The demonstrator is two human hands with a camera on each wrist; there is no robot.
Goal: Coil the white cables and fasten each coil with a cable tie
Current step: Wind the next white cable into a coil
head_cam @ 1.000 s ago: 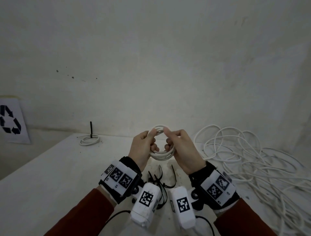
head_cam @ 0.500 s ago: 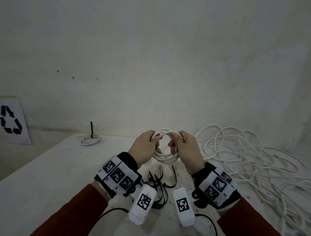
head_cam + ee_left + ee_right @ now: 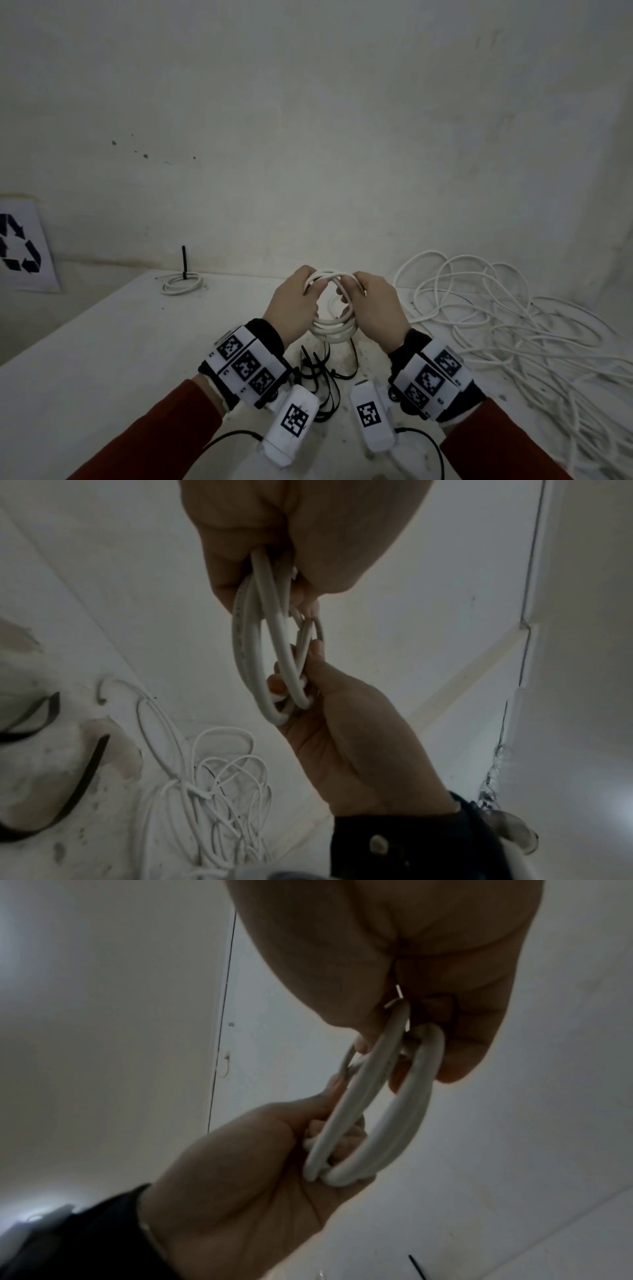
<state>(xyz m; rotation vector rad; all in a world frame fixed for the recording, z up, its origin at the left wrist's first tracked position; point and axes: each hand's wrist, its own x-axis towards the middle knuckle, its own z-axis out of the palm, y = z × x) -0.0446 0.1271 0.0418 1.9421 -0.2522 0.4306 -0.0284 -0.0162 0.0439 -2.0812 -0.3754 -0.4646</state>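
The white tabletop [image 3: 102, 359] stood against the wall, its surface scuffed and speckled with dark marks. A loose pile of black cable ties [image 3: 323, 380] lay on it near the front edge. Far to the left of the ties and back toward the wall sat a small finished coil [image 3: 182, 283] of white cable, with the tail of its black tie sticking straight up. To the right of the ties sprawled a big tangle of loose white cable [image 3: 507, 329], reaching the tabletop's right side.

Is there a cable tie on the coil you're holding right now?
No: the coil, gripped by the left hand and right hand, shows only bare white loops, while the black cable ties lie on the table.
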